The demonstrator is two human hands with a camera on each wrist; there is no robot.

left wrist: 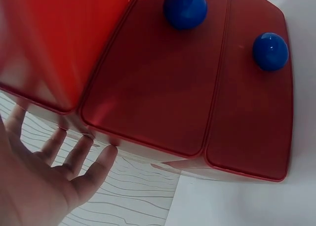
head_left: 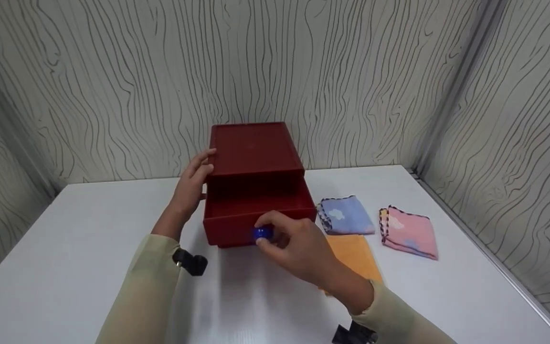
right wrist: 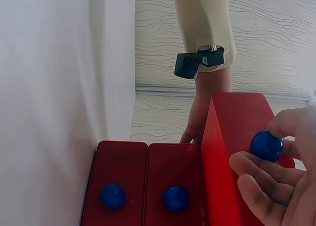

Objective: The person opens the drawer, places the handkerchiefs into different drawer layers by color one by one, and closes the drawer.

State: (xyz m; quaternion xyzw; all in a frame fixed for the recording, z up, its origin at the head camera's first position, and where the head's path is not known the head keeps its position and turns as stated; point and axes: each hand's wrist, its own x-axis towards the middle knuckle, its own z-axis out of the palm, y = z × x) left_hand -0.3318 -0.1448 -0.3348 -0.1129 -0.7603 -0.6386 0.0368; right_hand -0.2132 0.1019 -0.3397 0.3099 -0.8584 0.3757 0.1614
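A dark red drawer cabinet (head_left: 253, 145) stands on the white table, its top drawer (head_left: 229, 229) pulled forward so the inside shows. My right hand (head_left: 301, 246) pinches the round blue knob (right wrist: 266, 146) on that drawer's front between thumb and fingers. Along the cabinet's left side lies my left hand (head_left: 190, 188), its spread fingertips touching the side near the top. Two lower drawers, each with a blue knob (left wrist: 185, 9), sit closed in the left wrist view.
To the right of the cabinet lie a folded blue cloth (head_left: 351, 216), a folded pink cloth (head_left: 411, 233) and an orange cloth (head_left: 354, 258), partly behind my right forearm. A wood-grain patterned wall (head_left: 160, 86) rises behind the table, with another panel at the right.
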